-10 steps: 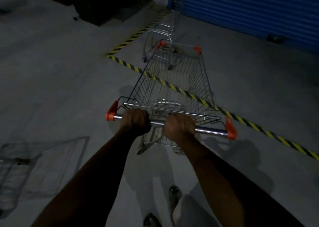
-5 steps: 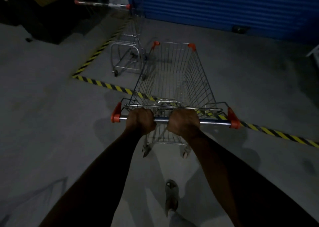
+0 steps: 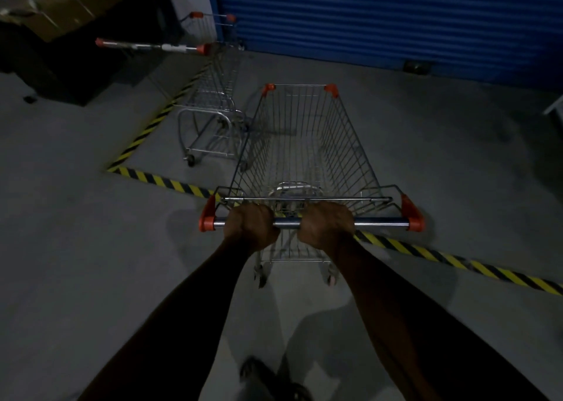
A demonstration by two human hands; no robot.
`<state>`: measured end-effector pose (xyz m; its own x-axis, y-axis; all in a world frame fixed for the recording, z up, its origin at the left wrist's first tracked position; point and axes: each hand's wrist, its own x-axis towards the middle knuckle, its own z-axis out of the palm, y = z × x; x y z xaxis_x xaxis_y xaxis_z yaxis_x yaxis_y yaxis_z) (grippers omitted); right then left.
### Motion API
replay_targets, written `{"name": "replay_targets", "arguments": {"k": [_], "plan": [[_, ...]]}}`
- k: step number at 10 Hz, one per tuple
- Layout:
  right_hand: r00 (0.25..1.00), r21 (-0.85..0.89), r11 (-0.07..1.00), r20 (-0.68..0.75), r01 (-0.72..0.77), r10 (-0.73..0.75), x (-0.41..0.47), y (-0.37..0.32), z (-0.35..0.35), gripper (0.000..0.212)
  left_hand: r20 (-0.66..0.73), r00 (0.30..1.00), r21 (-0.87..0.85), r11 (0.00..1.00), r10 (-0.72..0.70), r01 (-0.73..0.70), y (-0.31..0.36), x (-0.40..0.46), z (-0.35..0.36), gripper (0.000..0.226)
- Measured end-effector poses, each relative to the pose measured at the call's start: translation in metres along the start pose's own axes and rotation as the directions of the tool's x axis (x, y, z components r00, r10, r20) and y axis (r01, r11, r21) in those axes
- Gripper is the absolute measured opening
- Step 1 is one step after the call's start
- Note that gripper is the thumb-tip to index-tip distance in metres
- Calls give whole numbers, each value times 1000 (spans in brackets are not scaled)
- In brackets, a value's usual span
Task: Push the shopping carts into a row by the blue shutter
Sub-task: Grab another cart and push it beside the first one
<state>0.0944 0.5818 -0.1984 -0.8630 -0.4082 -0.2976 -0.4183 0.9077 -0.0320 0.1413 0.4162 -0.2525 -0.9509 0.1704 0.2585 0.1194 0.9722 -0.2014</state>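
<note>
A wire shopping cart (image 3: 304, 144) with orange corner caps stands in front of me, its basket empty and pointing at the blue shutter (image 3: 396, 20). My left hand (image 3: 251, 227) and my right hand (image 3: 327, 225) both grip its metal handle bar (image 3: 380, 221), side by side near the middle. A second cart (image 3: 210, 96) stands parked ahead to the left, close to the shutter's left end, with its handle toward the left. The front of my cart reaches alongside its right side.
Yellow-and-black floor tape (image 3: 426, 253) runs across under my cart and turns toward the shutter at the left (image 3: 152, 126). Dark boxes and a counter (image 3: 61, 35) fill the far left. A small dark block (image 3: 416, 66) sits at the shutter's foot. My shoe (image 3: 259, 373) shows below.
I have rolled the cart forward over the striped tape toward the shutter. The parked cart has shifted from ahead to my left. The overturned cart at lower left has left the view.
</note>
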Motion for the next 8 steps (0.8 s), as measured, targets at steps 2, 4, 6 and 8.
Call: {"name": "replay_targets", "arguments": {"k": [2, 4, 6, 8], "plan": [[995, 28, 998, -75, -64, 66, 105, 7, -23, 34, 34, 999, -48, 999, -22, 24, -66, 98, 58, 30], [984, -27, 988, -105, -149, 146, 230, 16, -68, 34, 172, 985, -16, 1000, 22, -20, -115, 219, 87, 34], [969, -141, 961, -102, -236, 223, 321, 16, -90, 33, 314, 949, -66, 997, -15, 38, -164, 306, 109, 42], [976, -11, 979, -79, -205, 203, 404, 9, -117, 30, 317, 948, -80, 996, -20, 48, -217, 379, 145, 46]]}}
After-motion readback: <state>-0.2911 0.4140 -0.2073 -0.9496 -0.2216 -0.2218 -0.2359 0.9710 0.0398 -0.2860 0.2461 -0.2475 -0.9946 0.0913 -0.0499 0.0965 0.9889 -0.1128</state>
